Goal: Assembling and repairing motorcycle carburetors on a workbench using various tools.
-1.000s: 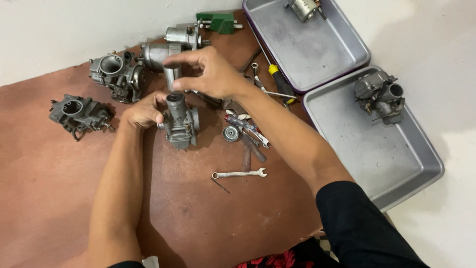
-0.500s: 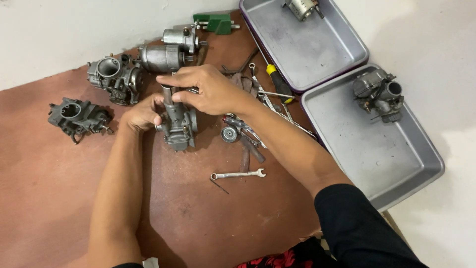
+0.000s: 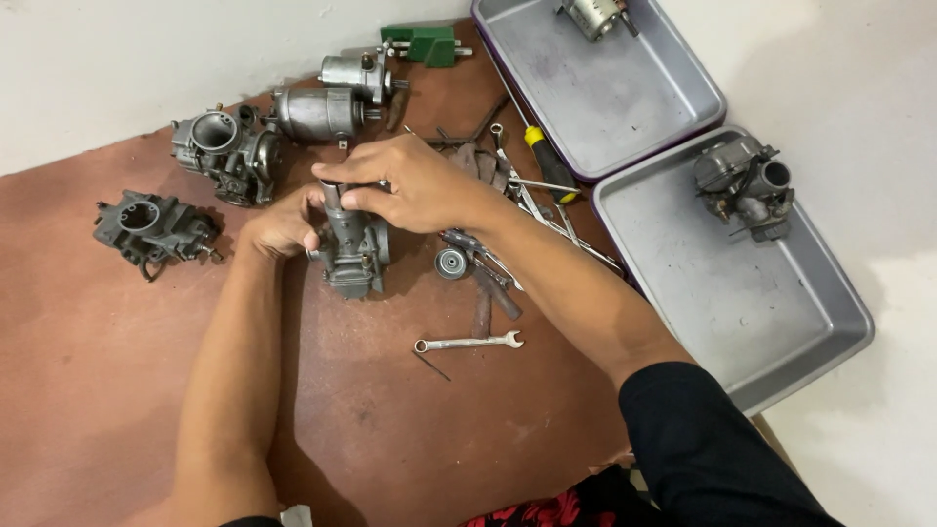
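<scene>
A: Start with the big things. What lies around the hands?

B: A brown mat (image 3: 117,390), and beyond the right hand's fingers two grey metal trays (image 3: 625,107), the nearer tray (image 3: 742,322) holding a carburetor (image 3: 747,185). Past the left fingertips sit two more carburetors, one grey (image 3: 220,151) and one dark (image 3: 151,226).

A: And the piece being worked on?

B: An upright carburetor (image 3: 353,249) stands on the mat between both hands. The left hand (image 3: 278,222) is curled against its side, steadying it. The right hand (image 3: 415,183) has its fingers closed over the top.

A: Anything different from a second ago?

B: Yes. The right hand was raised above the body then; now it has come down onto the top and is pinching there. What sits under those fingers I cannot tell. It suggests something is being seated or turned at the top.

A: Small items?

B: Just below the right wrist, a small round part (image 3: 450,262); nearer the person, a combination wrench (image 3: 468,343); behind the knuckles, a yellow-handled screwdriver (image 3: 547,161).
</scene>
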